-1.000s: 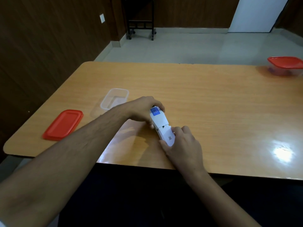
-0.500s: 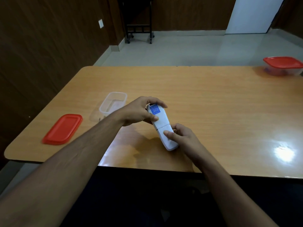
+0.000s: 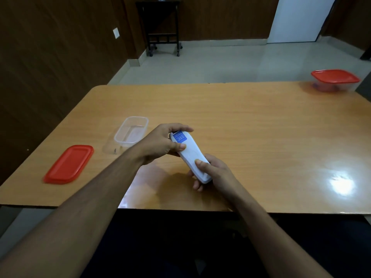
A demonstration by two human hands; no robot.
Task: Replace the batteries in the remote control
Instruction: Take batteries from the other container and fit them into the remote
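White remote control (image 3: 189, 156) held just above the desk (image 3: 241, 121), back side up, blue sticker toward the far end. Gripped at that far end by the left hand (image 3: 160, 144), fingers (image 3: 180, 128) curled over the top and thumb pressed on the back below the sticker; probably steadying the body against a sliding push. Gripped at the near end by the right hand (image 3: 215, 173), thumb laid flat on the back where a battery cover would sit, remaining fingers wrapped underneath. Both hands clenched on the remote, neither released. Back surface looking smooth and continuous, so cover most likely seated; no batteries in sight, and impossible to tell whether fresh ones are inside. Thumb placement suggesting either a final press to latch the cover or the start of sliding it off.

Clear plastic container (image 3: 131, 131) standing open on the desk to the left, seemingly empty, its red lid (image 3: 69, 164) lying flat nearer the left edge — set within easy reach, plausibly for batteries. Second container with a red lid on (image 3: 335, 79) at the far right corner, well apart, contents blurred.
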